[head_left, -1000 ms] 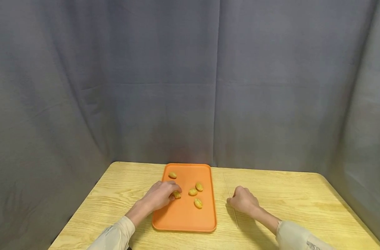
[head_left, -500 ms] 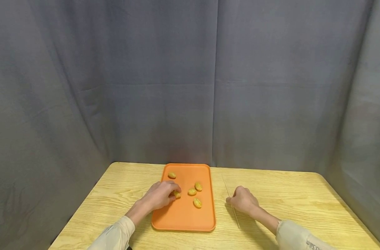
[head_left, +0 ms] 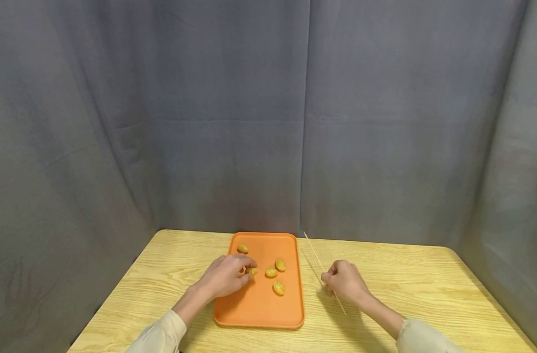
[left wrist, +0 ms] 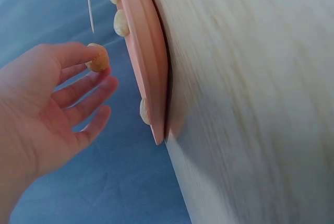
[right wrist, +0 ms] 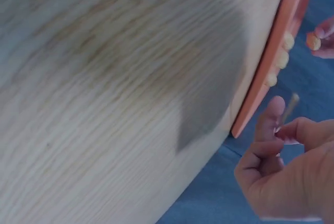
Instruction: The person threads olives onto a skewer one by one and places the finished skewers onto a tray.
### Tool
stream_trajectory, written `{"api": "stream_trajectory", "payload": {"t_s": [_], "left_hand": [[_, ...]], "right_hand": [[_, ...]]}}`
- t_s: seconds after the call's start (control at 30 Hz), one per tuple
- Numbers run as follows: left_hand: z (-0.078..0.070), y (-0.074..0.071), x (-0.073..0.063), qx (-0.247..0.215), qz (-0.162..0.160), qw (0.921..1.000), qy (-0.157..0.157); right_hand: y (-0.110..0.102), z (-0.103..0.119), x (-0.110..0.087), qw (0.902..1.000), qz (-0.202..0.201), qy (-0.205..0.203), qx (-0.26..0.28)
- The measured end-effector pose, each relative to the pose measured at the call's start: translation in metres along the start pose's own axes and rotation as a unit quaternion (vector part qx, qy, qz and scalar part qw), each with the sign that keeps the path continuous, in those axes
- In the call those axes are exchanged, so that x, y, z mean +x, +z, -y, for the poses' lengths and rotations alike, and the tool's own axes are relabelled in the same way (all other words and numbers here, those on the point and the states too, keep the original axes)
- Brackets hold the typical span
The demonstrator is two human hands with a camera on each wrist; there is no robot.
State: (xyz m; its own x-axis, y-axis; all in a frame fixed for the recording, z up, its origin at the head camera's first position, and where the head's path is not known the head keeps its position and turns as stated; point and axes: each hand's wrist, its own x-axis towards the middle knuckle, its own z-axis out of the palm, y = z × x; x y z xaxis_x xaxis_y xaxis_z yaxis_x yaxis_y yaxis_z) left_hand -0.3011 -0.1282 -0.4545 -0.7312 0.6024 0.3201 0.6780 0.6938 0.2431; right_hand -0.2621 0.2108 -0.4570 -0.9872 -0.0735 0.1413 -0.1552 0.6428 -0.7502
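My left hand (head_left: 225,275) is over the left side of an orange tray (head_left: 260,310). Between thumb and fingers it pinches a small golden-brown oval piece (left wrist: 97,58), like a candied date, held above the tray in the left wrist view. Right of the tray, my right hand (head_left: 345,282) pinches a thin wooden skewer (head_left: 313,251) near its middle. The skewer slants, its far tip up and to the left, off the table. Several similar oval pieces lie on the tray, one at its far left (head_left: 242,249) and others to the right, such as the nearest one (head_left: 278,288).
The tray lies on a light wood-grain table (head_left: 409,279). Grey curtains (head_left: 233,122) hang behind the table and along both sides.
My right hand has raised the skewer off the table and its far tip has swung left. The left hand has barely shifted, with its piece raised slightly.
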Motion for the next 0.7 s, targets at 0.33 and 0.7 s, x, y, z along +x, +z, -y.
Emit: {"api": "stream_trajectory", "payload": {"t_s": [0.33, 0.7], "left_hand": [[-0.003, -0.007, -0.007, -0.028, -0.038, 0.9986, -0.023], [0.000, -0.012, -0.009, -0.138, -0.060, 0.9879, -0.039]], "right_hand": [[-0.008, 0.008, 0.001, 0.9951, -0.029, -0.016, 0.093], [-0.012, 0.003, 0.001, 0.9775, -0.043, 0.018, 0.206]]}}
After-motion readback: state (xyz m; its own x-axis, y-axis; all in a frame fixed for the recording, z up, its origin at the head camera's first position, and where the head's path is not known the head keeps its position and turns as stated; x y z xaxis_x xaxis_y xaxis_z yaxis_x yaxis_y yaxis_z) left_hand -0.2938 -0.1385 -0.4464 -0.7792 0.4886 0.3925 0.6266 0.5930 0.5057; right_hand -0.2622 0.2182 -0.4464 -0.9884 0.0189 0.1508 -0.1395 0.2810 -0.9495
